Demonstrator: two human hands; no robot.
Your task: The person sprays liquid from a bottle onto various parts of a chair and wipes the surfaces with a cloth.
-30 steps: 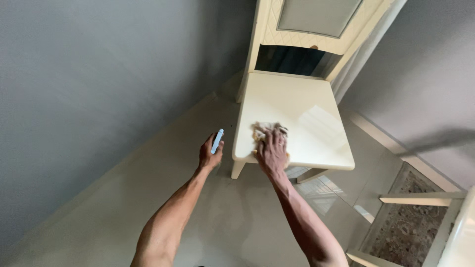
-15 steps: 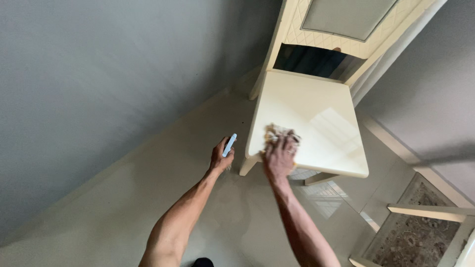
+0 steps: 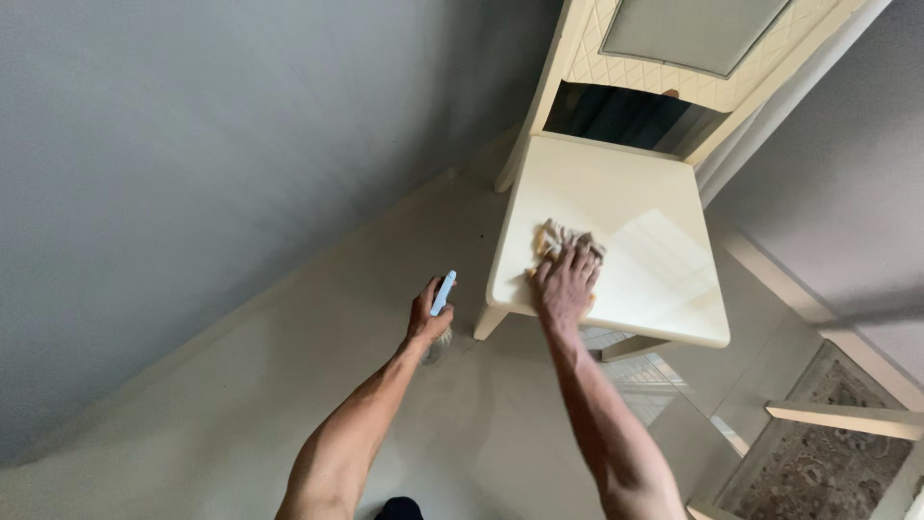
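1. Wall (image 3: 192, 144): grey, plain, well to the left of my left fingers; nothing stands against it.
2. Floor (image 3: 289, 385): pale and glossy, under both my forearms.
3. My left hand (image 3: 427, 316): fingers curled tight round a spray bottle (image 3: 442, 294) with a light blue top. The bottle's long axis runs up and slightly right, its head pointing toward the chair's near left corner. It hangs off the seat, just beside that corner and above the leg.
4. Chair (image 3: 664, 289): cream, glossy seat, quilted back with a grey panel beyond my fingertips. The seat is bare apart from the cloth and my hand.
5. My right hand (image 3: 566, 284): palm down, fingers spread and pressed flat on a cloth (image 3: 558, 237). This hand is the nearer one; the left is apart from the cloth.
6. Cloth: crumpled, beige, on the near left part of the seat, bunched under and just past my right fingertips. Open seat lies beyond and to the right of it.
7. Patterned rug (image 3: 828, 472) and another cream furniture frame (image 3: 847, 419): well to the right of my right arm, clear of both hands.
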